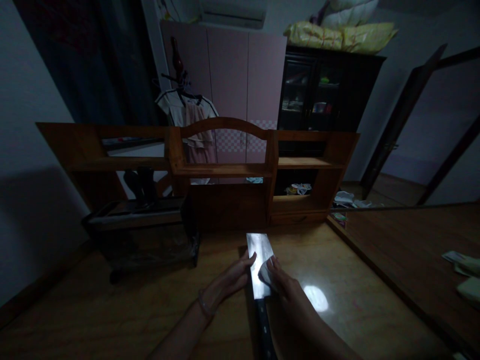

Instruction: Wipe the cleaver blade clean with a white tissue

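**Head view: two hands on a cleaver blade over a wooden bench**

Head camera looks down on a dim room. At far left a dark frame with a flat tray (138, 212) stands against the wooden shelf unit (225, 170), which runs across the back of the bench (337, 260). Behind the shelf unit, clothes hang on a rack (183, 107) before a pink wardrobe (240, 75).

Near the middle, the left hand (234, 277) lies with fingers stretched out, open, its fingertips touching the left edge of the cleaver (258, 265). A thin band circles that wrist. The cleaver lies flat on the bench, blade pointing away from the person, dark handle pointing back toward the bottom edge of the frame.

Just right of it, the right hand (283, 282) presses a small white cloth (265, 274) against the right side of the blade, fingers curled over the cloth. A bright spot of reflected light sits on the bench just right of this hand.

Farther right, a dark cabinet (326, 90) carries yellow bundles (341, 35), and pale scraps (463, 265) lie at the far right edge.
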Motion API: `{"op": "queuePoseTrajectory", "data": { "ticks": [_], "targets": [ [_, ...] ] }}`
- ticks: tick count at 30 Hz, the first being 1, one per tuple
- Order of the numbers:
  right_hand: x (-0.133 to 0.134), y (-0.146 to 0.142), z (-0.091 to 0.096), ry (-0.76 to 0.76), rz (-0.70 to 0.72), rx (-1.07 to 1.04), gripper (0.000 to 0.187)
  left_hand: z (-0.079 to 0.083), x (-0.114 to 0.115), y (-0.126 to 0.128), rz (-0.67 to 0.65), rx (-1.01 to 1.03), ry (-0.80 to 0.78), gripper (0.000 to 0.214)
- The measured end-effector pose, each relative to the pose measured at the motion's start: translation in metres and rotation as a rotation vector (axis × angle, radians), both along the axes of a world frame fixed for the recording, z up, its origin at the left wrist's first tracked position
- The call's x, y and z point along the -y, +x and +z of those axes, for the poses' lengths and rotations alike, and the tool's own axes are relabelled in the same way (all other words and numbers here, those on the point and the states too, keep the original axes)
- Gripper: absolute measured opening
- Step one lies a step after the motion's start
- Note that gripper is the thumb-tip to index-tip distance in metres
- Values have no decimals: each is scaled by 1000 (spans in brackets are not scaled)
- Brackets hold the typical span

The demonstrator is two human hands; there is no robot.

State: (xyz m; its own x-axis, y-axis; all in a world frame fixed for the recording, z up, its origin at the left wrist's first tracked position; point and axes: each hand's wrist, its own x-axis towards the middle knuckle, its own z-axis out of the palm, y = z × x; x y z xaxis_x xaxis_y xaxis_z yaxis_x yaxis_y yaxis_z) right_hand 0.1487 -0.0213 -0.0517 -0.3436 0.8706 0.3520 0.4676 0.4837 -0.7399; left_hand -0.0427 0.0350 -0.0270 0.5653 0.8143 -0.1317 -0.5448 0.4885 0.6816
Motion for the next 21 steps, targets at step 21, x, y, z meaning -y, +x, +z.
{"op": "queuePoseTrajectory", "data": {
  "ticks": [21],
  "targets": [
    [-94, -36, 30, 220, -33, 440, 58, -3, -8, 3, -72, 75, 37, 51]
  ]
}}
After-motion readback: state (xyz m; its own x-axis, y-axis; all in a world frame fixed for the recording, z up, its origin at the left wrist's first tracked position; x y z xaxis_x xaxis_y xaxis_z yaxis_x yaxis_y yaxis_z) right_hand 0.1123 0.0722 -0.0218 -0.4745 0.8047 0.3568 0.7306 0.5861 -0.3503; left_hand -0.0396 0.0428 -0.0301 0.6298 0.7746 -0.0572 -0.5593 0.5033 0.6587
